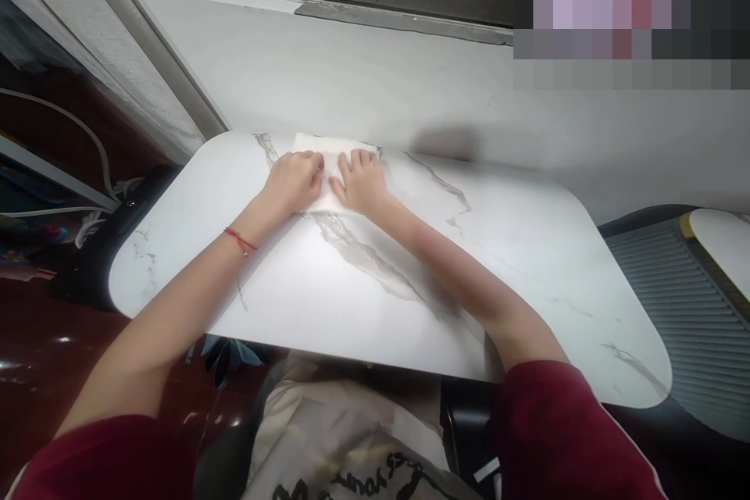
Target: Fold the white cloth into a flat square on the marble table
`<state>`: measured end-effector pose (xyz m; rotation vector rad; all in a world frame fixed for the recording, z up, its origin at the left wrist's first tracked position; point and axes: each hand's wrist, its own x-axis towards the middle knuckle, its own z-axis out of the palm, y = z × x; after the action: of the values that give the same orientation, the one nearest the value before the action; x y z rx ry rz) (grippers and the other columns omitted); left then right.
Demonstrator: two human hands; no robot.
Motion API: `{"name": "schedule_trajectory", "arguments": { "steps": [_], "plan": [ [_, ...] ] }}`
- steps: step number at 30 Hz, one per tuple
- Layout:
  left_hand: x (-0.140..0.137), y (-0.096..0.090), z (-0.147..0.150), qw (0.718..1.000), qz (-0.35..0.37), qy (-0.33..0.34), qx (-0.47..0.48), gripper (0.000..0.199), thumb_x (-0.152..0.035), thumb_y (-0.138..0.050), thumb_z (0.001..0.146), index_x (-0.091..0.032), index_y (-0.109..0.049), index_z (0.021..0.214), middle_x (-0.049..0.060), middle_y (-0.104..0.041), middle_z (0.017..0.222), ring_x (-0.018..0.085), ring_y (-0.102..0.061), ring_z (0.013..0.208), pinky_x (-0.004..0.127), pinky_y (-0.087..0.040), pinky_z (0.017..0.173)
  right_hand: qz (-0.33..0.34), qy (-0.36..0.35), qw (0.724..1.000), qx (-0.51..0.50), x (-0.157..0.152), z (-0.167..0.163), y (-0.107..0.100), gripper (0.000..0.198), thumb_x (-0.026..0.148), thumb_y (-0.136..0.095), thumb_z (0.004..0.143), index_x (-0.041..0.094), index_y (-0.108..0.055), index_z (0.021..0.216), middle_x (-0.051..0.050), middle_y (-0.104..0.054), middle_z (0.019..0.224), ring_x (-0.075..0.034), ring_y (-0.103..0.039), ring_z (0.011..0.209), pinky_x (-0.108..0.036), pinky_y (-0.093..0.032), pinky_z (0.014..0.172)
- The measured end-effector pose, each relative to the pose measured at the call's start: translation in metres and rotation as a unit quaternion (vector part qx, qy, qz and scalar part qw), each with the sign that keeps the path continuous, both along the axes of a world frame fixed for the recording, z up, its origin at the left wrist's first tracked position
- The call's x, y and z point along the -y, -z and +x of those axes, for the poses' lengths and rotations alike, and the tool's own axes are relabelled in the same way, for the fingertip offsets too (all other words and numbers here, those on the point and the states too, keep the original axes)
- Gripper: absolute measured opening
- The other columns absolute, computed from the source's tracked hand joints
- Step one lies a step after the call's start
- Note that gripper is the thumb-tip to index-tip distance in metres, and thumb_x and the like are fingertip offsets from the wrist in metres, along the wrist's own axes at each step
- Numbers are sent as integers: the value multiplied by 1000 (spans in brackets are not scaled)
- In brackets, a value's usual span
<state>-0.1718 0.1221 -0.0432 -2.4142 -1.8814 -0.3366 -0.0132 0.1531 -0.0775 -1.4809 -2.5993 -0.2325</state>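
Observation:
A flat white cloth or paper towel (335, 144), roughly rectangular, lies near the back edge of the marble-patterned table (516, 250). My left hand (294, 181) is over its left side, fingers curled in and closed on the white material; the grip itself is partly hidden. On the right part of the sheet rests my right hand (360, 181), palm down with its fingers apart. A small gap of white material shows between the two hands. A red string bracelet (239, 242) circles my left wrist.
Behind the table rises a pale wall (363, 70) with a dark ledge above. A grey ribbed surface (680, 273) stands at the right beside a white rounded edge. White cables (97, 137) hang at the left above a dark red floor (64, 375).

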Motion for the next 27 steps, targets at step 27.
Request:
{"name": "schedule_trajectory", "arguments": {
  "steps": [27],
  "plan": [
    [18,-53,-66,890,-446,-90,-11,24,-45,-74,65,-25,-68,53,4,-75,72,24,-71,75,30,-52,69,-61,-143,979,134,161,-49,-46,67,43,-35,105,-4,-39,152,-35,-61,131,-37,-64,107,-45,-46,81]
  ]
}}
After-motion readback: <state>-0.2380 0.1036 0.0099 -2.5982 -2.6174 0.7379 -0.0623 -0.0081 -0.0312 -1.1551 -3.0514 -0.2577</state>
